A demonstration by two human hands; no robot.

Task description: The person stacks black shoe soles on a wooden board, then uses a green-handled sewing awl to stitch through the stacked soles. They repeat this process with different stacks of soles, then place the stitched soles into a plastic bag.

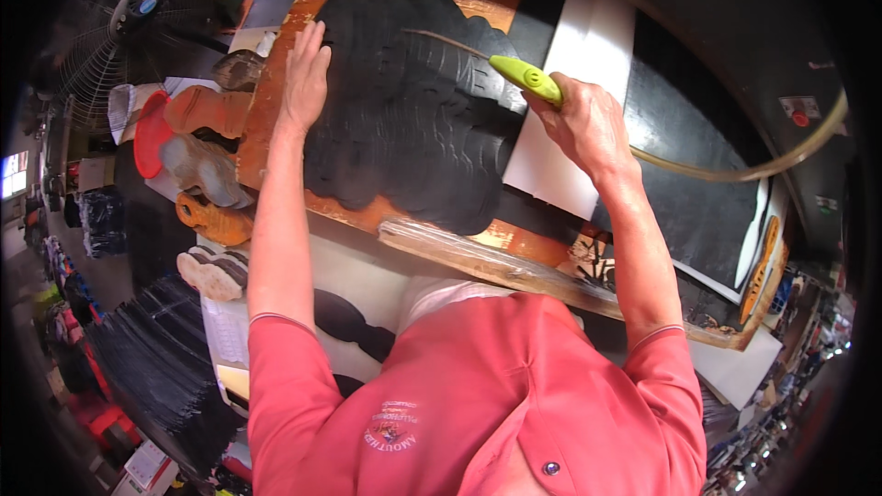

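Note:
My right hand (588,124) is wrapped round a lime-green air blow gun (524,76). Its long thin nozzle points left over a spread of overlapping black sole-shaped pieces (404,119), and a clear yellowish hose (726,172) runs from it to the right. The black pieces have wavy edges and lie on a worn orange-brown board (276,115). My left hand (303,78) is open, its fingers stretched out, at the left edge of these pieces. Whether its palm presses on them or on the board I cannot tell.
Shoe-sole templates, orange (213,217) and grey (200,168), crowd the board's left side near a red round piece (152,135). A caged fan (115,28) stands at far left. White sheet (588,46) and black sheets lie right. A plastic-wrapped wooden bar (478,257) borders the front.

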